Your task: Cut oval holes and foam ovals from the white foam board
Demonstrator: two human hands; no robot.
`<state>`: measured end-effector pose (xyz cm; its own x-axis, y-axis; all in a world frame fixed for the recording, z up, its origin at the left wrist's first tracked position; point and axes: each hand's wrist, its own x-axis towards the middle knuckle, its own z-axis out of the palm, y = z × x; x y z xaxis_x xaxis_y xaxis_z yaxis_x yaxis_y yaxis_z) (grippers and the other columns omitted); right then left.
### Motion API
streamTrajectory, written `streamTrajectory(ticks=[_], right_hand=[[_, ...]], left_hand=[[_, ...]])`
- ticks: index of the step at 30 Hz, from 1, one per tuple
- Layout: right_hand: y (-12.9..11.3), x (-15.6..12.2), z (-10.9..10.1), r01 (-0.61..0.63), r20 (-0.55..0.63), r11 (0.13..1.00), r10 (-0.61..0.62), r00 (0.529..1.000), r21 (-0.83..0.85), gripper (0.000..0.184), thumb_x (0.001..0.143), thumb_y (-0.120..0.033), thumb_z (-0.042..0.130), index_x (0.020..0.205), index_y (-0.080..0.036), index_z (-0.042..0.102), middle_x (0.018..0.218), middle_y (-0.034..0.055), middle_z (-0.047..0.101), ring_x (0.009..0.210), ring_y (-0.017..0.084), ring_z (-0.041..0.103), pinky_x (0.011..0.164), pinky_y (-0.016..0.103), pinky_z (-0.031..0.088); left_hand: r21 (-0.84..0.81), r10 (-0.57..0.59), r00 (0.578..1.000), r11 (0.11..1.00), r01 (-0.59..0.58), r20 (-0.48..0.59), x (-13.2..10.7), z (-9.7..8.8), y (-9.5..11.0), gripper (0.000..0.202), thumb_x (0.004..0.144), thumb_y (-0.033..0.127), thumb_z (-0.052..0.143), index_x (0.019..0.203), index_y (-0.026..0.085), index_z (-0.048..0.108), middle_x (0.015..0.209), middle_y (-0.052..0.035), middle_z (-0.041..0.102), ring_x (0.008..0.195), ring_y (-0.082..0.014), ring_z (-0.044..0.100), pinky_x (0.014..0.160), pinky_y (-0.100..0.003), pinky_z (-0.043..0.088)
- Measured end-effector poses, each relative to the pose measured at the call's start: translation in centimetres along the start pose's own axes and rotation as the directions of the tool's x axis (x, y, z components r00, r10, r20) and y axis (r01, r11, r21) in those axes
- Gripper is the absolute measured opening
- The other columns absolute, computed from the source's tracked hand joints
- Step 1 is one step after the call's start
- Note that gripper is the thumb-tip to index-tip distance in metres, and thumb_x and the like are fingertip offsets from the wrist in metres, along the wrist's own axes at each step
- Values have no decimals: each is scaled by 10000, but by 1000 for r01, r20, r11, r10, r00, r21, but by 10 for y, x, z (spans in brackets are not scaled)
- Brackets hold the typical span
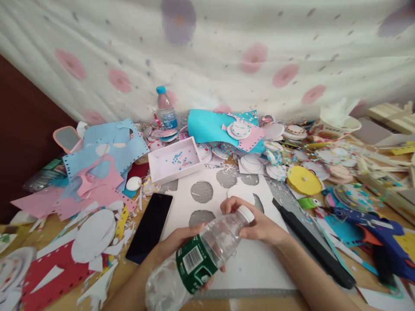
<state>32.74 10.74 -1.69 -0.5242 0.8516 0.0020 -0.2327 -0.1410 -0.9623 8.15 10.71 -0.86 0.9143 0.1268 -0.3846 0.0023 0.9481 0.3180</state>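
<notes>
A clear plastic bottle (pixel 223 237) with a green label and a white cap (pixel 245 213) lies tilted across both hands, its cap end up and to the right. My left hand (pixel 186 237) is wrapped round the bottle's body from behind, partly hidden by it. Around the neck and cap curl the fingers of my right hand (pixel 256 222). Underneath lies a white sheet (pixel 249 268) with several round holes cut in it. It rests on a grey cutting mat (pixel 274 190).
Left of the sheet is a black phone (pixel 151 226). A shallow white box (pixel 173 162) with small dots stands behind. On the right lie a long black tool (pixel 313 244), a blue glue gun (pixel 372 233) and a yellow disc (pixel 304 180). Paper scraps surround everything; a patterned curtain (pixel 207 56) hangs behind.
</notes>
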Motion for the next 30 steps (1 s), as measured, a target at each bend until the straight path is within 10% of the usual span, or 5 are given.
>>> streamTrajectory(ticks=[30], right_hand=[[-7, 1, 9, -74, 98, 956, 48, 994, 284, 580, 634, -358, 845, 1078, -236, 491, 1127, 65, 544, 997, 215, 559, 796, 312, 427]], left_hand=[[-67, 68, 998, 996, -67, 9, 0, 1, -5, 613, 857, 555, 542, 1171, 33, 612, 928, -172, 733, 608, -223, 700, 546, -290, 517]])
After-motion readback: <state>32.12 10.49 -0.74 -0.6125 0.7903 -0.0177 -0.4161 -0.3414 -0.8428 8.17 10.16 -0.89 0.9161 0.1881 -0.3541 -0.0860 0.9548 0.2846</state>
